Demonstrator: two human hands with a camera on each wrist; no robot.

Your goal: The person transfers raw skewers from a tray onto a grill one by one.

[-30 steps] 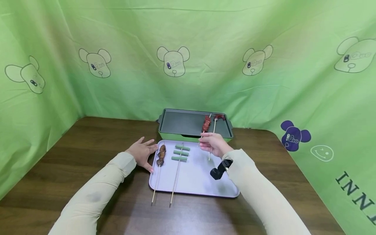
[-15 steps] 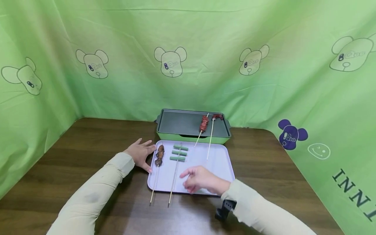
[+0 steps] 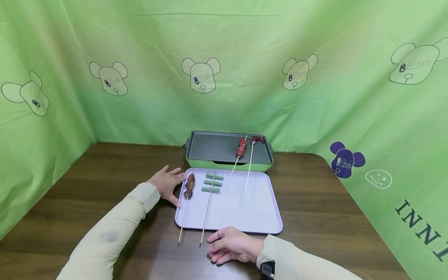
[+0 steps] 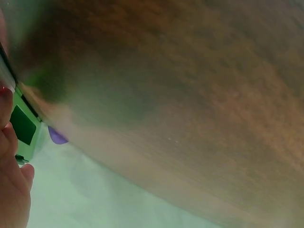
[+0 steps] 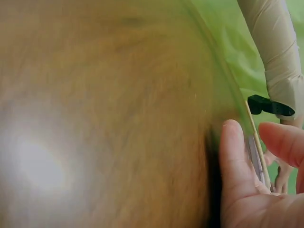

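My left hand rests with spread fingers at the left rim of the pale lilac tray. Beside it on the tray lies a skewer of brown meat pieces. To its right is a skewer of green bean pieces, its stick jutting past the tray's near edge. My right hand is just right of that stick's end, fingers loosely bent and holding nothing. In the right wrist view the stick shows in the gap between thumb and fingers, apparently untouched.
Behind the tray stands a green grill with a dark plate. On its right side lie a red meat skewer and a skewer with a curled dark red piece, their sticks reaching over the tray. A green curtain encloses the wooden table.
My right hand has let go of the red meat skewer, leaving it on the grill. It has moved down toward me, to the near end of the green bean skewer. My left hand has stayed put.
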